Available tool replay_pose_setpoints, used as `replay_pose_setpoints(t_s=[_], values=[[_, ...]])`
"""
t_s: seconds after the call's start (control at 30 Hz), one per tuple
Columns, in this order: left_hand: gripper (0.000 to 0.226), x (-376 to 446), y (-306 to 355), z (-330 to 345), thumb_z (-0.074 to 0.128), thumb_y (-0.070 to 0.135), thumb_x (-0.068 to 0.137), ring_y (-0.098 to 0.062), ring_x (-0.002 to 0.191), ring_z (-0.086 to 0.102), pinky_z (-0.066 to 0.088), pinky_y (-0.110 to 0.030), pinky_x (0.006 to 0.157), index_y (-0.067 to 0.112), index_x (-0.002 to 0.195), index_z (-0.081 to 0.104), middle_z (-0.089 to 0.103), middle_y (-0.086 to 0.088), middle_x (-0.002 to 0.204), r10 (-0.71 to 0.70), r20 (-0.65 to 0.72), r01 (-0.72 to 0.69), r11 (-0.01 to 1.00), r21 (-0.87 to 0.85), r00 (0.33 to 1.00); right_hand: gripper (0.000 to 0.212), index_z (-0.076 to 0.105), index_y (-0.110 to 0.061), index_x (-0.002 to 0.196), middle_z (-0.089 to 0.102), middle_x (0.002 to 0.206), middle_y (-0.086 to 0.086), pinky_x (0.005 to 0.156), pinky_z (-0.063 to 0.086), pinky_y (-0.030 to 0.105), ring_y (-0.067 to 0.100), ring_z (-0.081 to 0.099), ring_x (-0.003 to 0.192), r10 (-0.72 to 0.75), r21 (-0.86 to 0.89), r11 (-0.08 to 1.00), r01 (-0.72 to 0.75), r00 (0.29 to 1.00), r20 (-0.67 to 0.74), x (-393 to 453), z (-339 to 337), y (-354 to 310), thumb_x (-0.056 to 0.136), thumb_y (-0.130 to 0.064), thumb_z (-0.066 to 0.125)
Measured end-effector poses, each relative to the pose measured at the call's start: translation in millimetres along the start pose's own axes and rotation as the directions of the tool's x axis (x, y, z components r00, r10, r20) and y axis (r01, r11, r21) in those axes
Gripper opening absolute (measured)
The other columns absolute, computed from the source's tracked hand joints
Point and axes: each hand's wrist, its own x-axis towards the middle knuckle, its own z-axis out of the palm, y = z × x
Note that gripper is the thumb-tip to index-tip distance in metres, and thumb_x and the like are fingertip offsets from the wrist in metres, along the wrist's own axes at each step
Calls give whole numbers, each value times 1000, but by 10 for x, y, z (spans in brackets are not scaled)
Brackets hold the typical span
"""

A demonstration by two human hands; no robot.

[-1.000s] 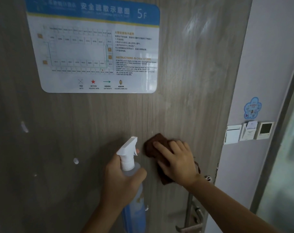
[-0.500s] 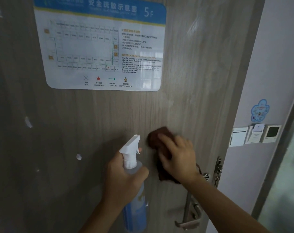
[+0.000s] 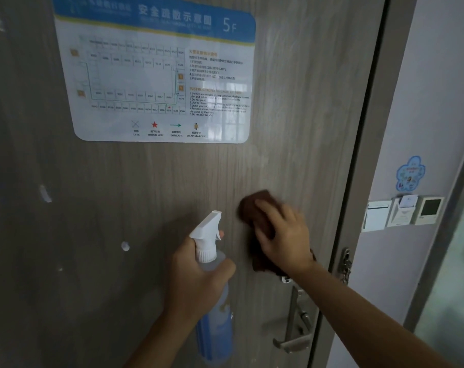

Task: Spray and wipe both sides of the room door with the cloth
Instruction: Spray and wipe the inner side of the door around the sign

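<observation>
Two hands busy: my right hand presses the brown cloth flat-fingered on the wood-grain door; my left hand grips the spray bottle, evacuation plan at eleven o'clock.

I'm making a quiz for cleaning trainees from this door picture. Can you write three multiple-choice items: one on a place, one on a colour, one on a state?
1. Where is the cloth?
A. Flat against the door, under the right hand
B. Draped over the door handle
C. Lying on the floor

2. What colour is the cloth?
A. White
B. Brown
C. Yellow

3. What is the left hand doing?
A. Hanging free
B. Pressing the poster
C. Gripping the spray bottle

Answers:
1 A: the right hand presses the cloth on the door, below the poster and above the door handle.
2 B: the cloth shows dark brown around the fingers.
3 C: the left hand wraps round the neck of the spray bottle.
</observation>
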Motion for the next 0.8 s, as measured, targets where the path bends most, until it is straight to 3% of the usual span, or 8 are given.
replay_pose_setpoints(t_s=[0.1, 0.2, 0.33, 0.4, 0.53, 0.67, 0.73, 0.8], values=[[23, 27, 25, 35, 72, 11, 65, -3, 51, 52, 45, -20, 50, 25, 80, 64, 57, 6, 56, 4, 13, -4, 1000, -26, 1000, 52, 57, -19, 139, 60, 106, 12, 79, 50, 42, 30, 59, 87, 160, 50, 987, -155, 979, -130, 415, -91, 73, 90, -35, 65], [23, 61, 17, 71, 73, 13, 64, -7, 52, 53, 46, -23, 50, 27, 77, 61, 57, 3, 58, 3, -7, -3, 1000, -15, 1000, 53, 55, -19, 141, 58, 106, 12, 77, 49, 41, 30, 57, 87, 186, 64, 982, -178, 970, -154, 427, -2, 50, 91, -35, 64], [19, 88, 8, 99, 74, 17, 63, -6, 53, 52, 45, -27, 49, 19, 74, 59, 56, 3, 58, 2, -27, -2, 1000, 5, 1000, 62, 49, -23, 143, 59, 102, 14, 74, 49, 44, 37, 59, 87, -150, -5, 989, 150, 986, 77, -152, 152, 26, 83, -34, 64], [20, 87, 22, 93, 74, 16, 63, -5, 52, 52, 44, -24, 49, 23, 74, 59, 56, 6, 58, 11, -14, -11, 1000, 2, 1000, 62, 48, -26, 142, 59, 102, 12, 74, 48, 43, 37, 60, 87, -172, -20, 984, 175, 978, 122, -205, 104, 129, 83, -35, 65], [25, 92, 12, 72, 74, 14, 64, -6, 52, 53, 45, -24, 50, 30, 77, 61, 57, 6, 57, 14, 9, -14, 1000, 5, 1000, 55, 53, -22, 140, 60, 108, 12, 79, 51, 45, 31, 60, 91, 121, 73, 991, -116, 990, -71, 233, -38, 179, 87, -36, 63], [19, 97, 12, 94, 74, 15, 62, -8, 52, 53, 46, -26, 49, 15, 73, 57, 57, 2, 57, -15, -7, 15, 1000, -12, 1000, 53, 56, -16, 141, 58, 105, 11, 75, 52, 43, 28, 58, 87, 293, 174, 949, -264, 940, -173, 586, -36, 36, 92, -35, 63], [20, 91, 43, 112, 74, 14, 63, -4, 52, 53, 45, -22, 50, 20, 73, 58, 58, 6, 58, -11, -14, 11, 1000, -20, 1000, 55, 54, -18, 142, 58, 108, 13, 76, 52, 43, 30, 58, 90, 235, 183, 961, -209, 962, -138, 446, 65, -51, 91, -35, 61], [26, 78, 64, 117, 75, 10, 65, -1, 51, 53, 43, -18, 50, 26, 77, 59, 59, 11, 58, 2, -6, -2, 1000, -24, 1000, 60, 51, -21, 143, 58, 108, 14, 78, 51, 46, 35, 58, 92, 25, 116, 993, -21, 999, -35, 136, 170, -87, 86, -34, 63]])
